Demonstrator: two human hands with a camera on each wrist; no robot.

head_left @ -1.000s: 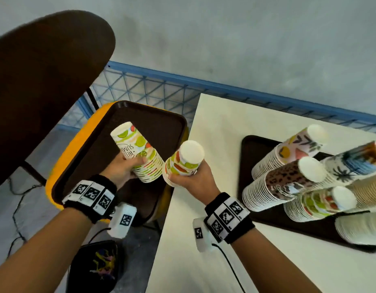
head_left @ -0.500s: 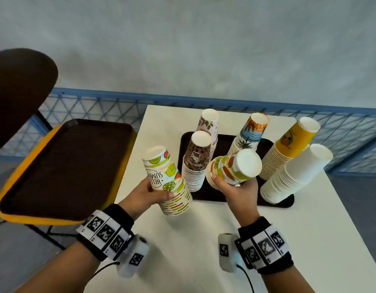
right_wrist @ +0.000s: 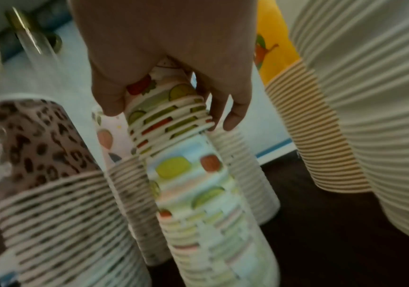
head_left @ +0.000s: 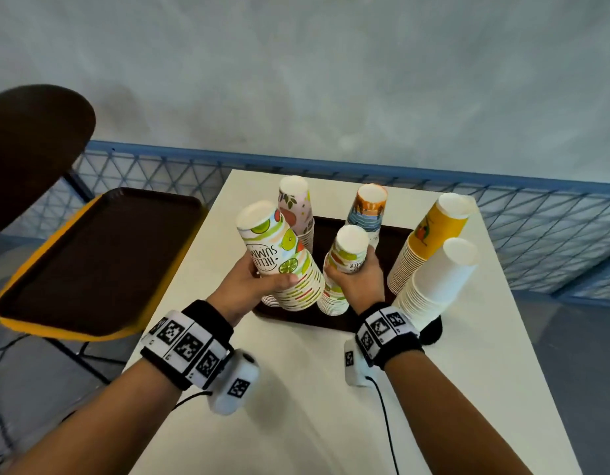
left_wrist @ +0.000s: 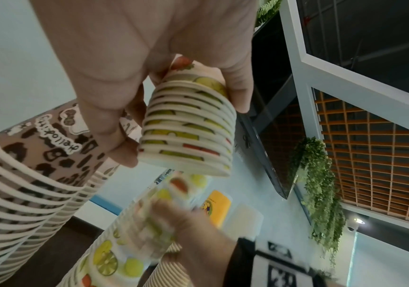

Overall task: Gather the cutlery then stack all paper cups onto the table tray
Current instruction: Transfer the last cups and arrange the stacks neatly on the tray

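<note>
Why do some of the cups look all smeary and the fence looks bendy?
Right wrist view: the fruit-print stack is smeared by motion blur. Left wrist view: the right hand is blurred too. Head view: sharp, but the wide lens bends the blue fence.

Cup stacks (head_left: pixel 430 248) crowd tray (head_left: pixel 392 234); table front (head_left: pixel 296 406) open.

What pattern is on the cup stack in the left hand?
Citrus and fruit print on white, on the cup stack the left hand grips; head view is clearest.

Printed paper cups (head_left: pixel 283 265), smooth with ribbed rolled rims; my tray (head_left: pixel 334 320) looks dark matt plastic, table (head_left: pixel 331 423) smooth matt white.
</note>
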